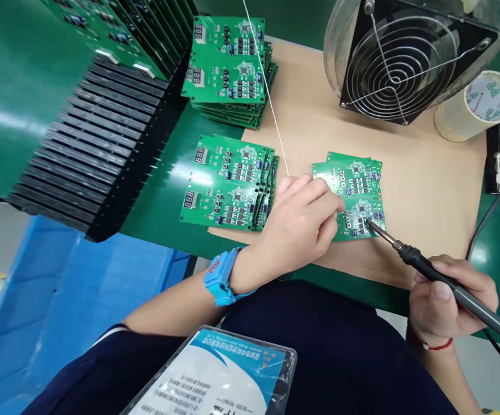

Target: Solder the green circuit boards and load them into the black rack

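My left grip (299, 222) pinches thin wire (271, 108) over the right circuit boards (368, 197). At near right, my right grip (451, 308) clasps the soldering iron (425, 265).

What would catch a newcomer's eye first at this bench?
Probably the soldering iron in the right hand, pointed down at a green circuit board on the tan sheet. Next, the big black fan at the top right. Then the left hand, pinching thin wire at that board's left edge, a bright blue band around its wrist.

Soldering iron (461, 293) partly out-of-frame; badge (226, 377) too
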Tool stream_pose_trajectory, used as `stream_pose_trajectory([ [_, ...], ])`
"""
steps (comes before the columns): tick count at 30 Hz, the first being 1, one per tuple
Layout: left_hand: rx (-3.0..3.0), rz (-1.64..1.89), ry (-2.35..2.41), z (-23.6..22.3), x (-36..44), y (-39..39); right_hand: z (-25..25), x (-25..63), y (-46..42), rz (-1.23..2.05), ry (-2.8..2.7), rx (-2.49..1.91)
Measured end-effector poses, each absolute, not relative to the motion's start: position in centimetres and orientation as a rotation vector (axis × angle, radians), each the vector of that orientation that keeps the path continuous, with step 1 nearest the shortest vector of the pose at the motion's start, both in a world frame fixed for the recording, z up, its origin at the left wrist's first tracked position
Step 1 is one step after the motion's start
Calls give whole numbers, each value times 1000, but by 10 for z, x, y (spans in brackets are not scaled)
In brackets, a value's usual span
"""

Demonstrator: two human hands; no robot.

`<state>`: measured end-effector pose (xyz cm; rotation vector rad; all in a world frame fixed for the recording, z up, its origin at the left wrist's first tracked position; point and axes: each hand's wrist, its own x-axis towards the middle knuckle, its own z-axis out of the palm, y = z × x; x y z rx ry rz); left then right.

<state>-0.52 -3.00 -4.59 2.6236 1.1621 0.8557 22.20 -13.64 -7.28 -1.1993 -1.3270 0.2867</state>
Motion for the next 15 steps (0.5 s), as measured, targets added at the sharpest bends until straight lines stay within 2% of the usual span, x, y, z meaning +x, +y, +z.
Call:
stream_pose_trajectory([
  [15, 2707, 745, 1116, -55, 6, -33, -73, 225, -137, 267, -1346, -1238],
])
